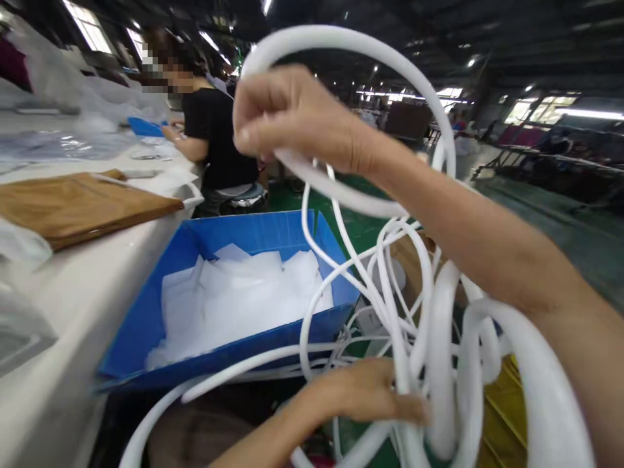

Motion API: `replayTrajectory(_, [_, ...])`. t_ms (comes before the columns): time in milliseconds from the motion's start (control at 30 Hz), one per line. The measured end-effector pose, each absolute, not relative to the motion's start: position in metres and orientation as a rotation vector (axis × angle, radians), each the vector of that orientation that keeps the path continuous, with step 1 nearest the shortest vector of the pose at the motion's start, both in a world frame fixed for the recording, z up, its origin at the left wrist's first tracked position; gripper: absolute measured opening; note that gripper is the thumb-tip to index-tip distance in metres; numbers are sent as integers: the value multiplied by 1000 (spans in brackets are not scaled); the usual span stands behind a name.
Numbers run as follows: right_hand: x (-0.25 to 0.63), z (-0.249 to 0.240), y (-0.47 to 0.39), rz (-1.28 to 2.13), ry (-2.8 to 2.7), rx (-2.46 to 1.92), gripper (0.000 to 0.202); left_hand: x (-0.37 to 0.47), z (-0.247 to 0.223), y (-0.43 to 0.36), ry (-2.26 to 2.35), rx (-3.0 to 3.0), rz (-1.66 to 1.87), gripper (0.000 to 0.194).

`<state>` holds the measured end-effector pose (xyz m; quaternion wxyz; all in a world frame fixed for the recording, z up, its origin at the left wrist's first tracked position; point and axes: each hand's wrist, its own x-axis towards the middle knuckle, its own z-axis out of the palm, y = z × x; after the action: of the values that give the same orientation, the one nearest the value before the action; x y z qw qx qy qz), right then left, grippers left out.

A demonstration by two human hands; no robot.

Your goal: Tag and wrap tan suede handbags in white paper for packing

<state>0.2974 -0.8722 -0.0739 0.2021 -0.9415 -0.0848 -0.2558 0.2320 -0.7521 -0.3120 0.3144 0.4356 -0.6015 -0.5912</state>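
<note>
Head view: right hand (287,114) is clenching white tubing (341,38), the loop arcing off rightward. Left hand (365,391) is sitting lower, at the tangle (442,357), grip honestly too blurry to call.

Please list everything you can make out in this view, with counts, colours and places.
Tubing: several lengths, too tangled to count; white; centre to lower right
Bin: one; blue; beside the table
Sheets: many, uncountable; white; inside the bin
Table: one; whitish; left
Fabric item: one; brown; on the table
Plastic film: several pieces; clear; on the table
Co-worker: one; black top; seated beyond the bin
Floor: one; green; beyond the bin
Windows: several; bright; background
Ceiling lights: several; white; background
Right hand: one; bare; raised at upper centre, closed on tubing
Left hand: one; bare; lower centre, at the tubing, grip blurred
</note>
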Motion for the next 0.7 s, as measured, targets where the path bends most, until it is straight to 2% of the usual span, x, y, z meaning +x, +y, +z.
replayTrajectory(33, [296,-96,-865,-521,-509,-2680,62,256,-309,-734,-1629,1319,-1583,36])
replayTrajectory(67, [292,-118,-859,-452,-630,-2666,37,283,-306,-715,-1637,1477,-1548,42])
replayTrajectory(100, [287,-139,-853,-407,-662,-2664,29,310,-301,-698,-1612,1617,-1471,49])
replayTrajectory(200, [268,-193,-834,-274,-871,-2635,35,378,-286,-651,-1321,1856,-1239,59])
replayTrajectory(300, [253,-227,-810,-176,-1043,-2628,27,403,-275,-621,-953,1810,-1045,56])
replayTrajectory(433, [243,-249,-782,-54,-1179,-2698,16,387,-262,-610,-505,1150,-1100,53])
replayTrajectory(533, [236,-254,-768,42,-1257,-2725,14,377,-248,-608,-335,707,-1054,51])
replayTrajectory(600, [229,-255,-760,-48,-1164,-2810,16,379,-235,-601,-289,541,-922,41])
replayTrajectory(700, [220,-271,-746,-438,-935,-2944,29,392,-216,-579,-278,362,-709,32])
